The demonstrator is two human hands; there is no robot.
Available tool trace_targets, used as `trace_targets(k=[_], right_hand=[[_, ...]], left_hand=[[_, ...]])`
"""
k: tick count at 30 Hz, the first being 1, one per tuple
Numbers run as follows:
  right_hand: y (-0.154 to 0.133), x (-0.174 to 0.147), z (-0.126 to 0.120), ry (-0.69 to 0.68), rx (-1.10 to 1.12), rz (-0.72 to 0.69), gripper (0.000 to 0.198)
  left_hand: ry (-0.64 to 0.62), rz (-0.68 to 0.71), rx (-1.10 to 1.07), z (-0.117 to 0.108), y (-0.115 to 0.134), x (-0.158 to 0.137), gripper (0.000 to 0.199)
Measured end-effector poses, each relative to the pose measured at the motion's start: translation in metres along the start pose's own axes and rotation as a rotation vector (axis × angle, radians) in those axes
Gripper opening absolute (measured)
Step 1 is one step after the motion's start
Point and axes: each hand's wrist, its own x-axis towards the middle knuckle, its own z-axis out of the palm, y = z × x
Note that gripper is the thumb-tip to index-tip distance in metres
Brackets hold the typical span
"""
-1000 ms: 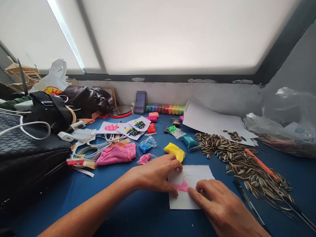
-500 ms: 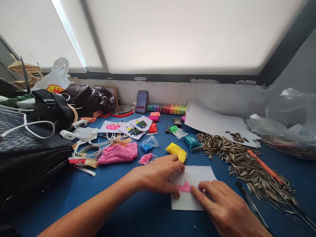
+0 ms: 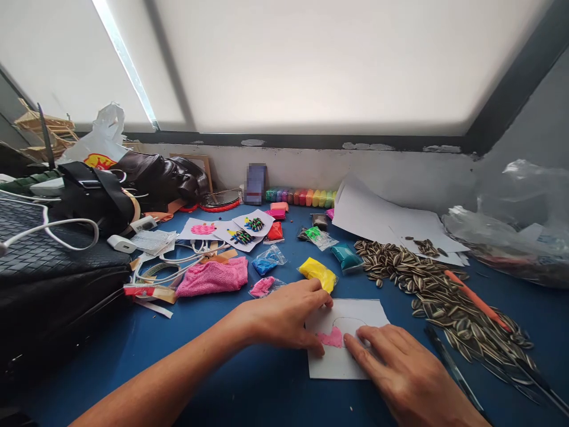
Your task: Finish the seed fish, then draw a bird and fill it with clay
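A small white card [image 3: 338, 369] lies in front of me with a thin curved outline drawn on it. Flattened pink modelling clay [image 3: 330, 338] covers part of that drawing. My left hand [image 3: 288, 314] rests at the card's left side, thumb and fingers apart, the thumb beside the clay. From the right, my right hand [image 3: 404, 367] lies over the card with its fingers stretched out, the index fingertip at the clay's right edge. A yellow clay packet [image 3: 317, 273] sits just beyond my left fingers. Part of the card is hidden under my right hand.
Sunflower seeds [image 3: 422, 284] spread on the right, with an orange tool [image 3: 478, 299] and a black pen [image 3: 456, 367]. Pink cloth [image 3: 213, 276], a blue clay packet [image 3: 268, 260], a teal packet [image 3: 347, 257] and decorated cards [image 3: 242, 236] lie beyond. A black bag [image 3: 66, 261] stands left.
Both hands stay almost in place. My right index fingertip has shifted very slightly at the clay's right edge.
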Motion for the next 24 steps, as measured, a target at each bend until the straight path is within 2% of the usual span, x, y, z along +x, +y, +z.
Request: trace_targets(k=[13, 20, 24], right_hand=[[0.003, -0.0019, 0.0037, 0.036, -0.069, -0.07, 0.039], [-0.0034, 0.0021, 0.006, 0.138, -0.075, -0.031, 0.041], [-0.0016, -0.0007, 0.0063, 0.068, -0.067, -0.038, 0.041]], left_hand=[[-0.008, -0.003, 0.012, -0.0004, 0.0001, 0.0002, 0.058], [0.001, 0.004, 0.006, 0.0004, -0.0002, 0.0004, 0.057], [-0.005, 0.002, 0.008, 0.0002, -0.0003, 0.0008, 0.058]])
